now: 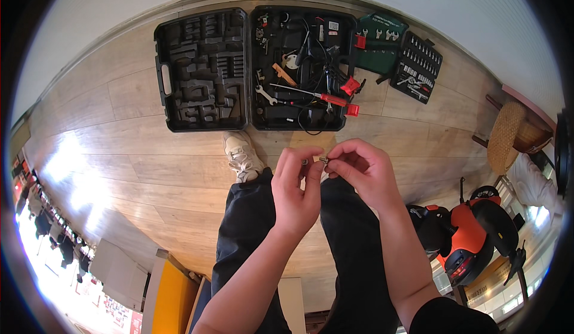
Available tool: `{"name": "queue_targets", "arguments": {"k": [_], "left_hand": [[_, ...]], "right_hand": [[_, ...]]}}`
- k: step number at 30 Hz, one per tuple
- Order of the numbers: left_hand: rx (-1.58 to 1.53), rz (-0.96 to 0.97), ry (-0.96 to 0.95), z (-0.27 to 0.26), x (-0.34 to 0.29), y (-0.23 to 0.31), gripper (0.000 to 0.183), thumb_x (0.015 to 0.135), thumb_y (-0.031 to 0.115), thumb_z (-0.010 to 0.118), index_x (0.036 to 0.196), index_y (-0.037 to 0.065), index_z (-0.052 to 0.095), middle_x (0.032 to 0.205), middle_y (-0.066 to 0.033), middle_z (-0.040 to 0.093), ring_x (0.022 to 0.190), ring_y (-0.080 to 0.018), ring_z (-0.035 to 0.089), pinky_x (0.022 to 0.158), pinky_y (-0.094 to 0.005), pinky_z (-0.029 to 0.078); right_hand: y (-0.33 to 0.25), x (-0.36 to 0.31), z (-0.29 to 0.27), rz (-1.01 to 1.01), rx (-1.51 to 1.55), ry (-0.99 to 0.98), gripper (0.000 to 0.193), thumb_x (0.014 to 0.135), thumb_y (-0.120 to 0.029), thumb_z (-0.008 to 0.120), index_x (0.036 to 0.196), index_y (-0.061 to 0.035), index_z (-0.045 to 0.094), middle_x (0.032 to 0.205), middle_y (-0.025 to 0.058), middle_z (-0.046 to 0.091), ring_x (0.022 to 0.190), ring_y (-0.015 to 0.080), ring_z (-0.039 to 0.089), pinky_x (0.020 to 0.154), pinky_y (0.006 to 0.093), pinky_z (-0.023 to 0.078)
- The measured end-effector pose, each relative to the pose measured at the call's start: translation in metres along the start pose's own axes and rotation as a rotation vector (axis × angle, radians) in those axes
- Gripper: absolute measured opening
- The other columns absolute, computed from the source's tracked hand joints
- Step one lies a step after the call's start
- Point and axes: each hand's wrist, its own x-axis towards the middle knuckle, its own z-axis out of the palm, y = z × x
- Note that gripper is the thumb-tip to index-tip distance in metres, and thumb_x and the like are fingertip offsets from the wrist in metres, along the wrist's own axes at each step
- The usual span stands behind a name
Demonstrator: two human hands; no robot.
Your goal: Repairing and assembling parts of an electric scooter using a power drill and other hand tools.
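Note:
My two hands meet over the floor between my legs. Thumb and forefinger of my right hand point(366, 169) are closed on a small metal bolt-like piece point(323, 159). My left hand point(295, 193) is closed with curled fingers, its fingertips close to that piece. A small round metal bit point(305, 162) shows between the left thumb and forefinger; its exact kind is too small to tell. Beyond the hands lies an open black tool case point(278, 118), holding a red-handled screwdriver point(333, 100), an open-end wrench point(266, 97) and tangled black cables.
The case's moulded lid point(200, 86) lies flat to the left. On the right are a green wrench pouch point(378, 61) and a socket set point(417, 65). My left shoe point(241, 158) stands near the case. An orange-and-black scooter point(467, 232) and a woven seat point(507, 135) are farther right.

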Motion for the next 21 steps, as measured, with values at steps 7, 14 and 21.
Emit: {"name": "queue_targets", "arguments": {"k": [7, 14, 21], "left_hand": [[0.135, 0.115, -0.007, 0.0019, 0.0009, -0.0001, 0.013, 0.094, -0.006, 0.065, 0.105, -0.001, 0.066, 0.099, -0.0074, 0.059, 0.081, -0.0142, 0.061, 0.070, -0.0248, 0.051], [0.242, 0.161, 0.027, 0.0030, 0.0011, 0.0007, 0.016, 0.087, -0.006, 0.072, 0.101, 0.001, 0.068, 0.091, -0.0062, 0.059, 0.069, -0.0134, 0.059, 0.060, -0.0257, 0.048], [0.357, 0.272, 0.011, 0.0034, -0.0010, -0.0041, 0.022, 0.081, -0.004, 0.076, 0.099, 0.004, 0.067, 0.092, -0.0069, 0.059, 0.069, -0.0162, 0.059, 0.056, -0.0281, 0.047]], "right_hand": [[0.0024, 0.0000, 0.0010, 0.039, 0.056, 0.015, 0.012, 0.096, -0.001, 0.068, 0.107, 0.0023, 0.065, 0.095, 0.0055, 0.070, 0.081, 0.0102, 0.069, 0.075, 0.0244, 0.056], [0.0007, -0.0011, -0.0014, 0.082, 0.064, 0.015, 0.014, 0.096, -0.005, 0.070, 0.108, 0.0016, 0.065, 0.096, 0.0050, 0.070, 0.083, 0.0098, 0.068, 0.075, 0.0242, 0.057], [0.0076, -0.0003, -0.0051, 0.140, 0.068, -0.009, 0.015, 0.096, -0.006, 0.071, 0.109, 0.0007, 0.065, 0.096, 0.0033, 0.069, 0.084, 0.0076, 0.066, 0.075, 0.0228, 0.054]]}}
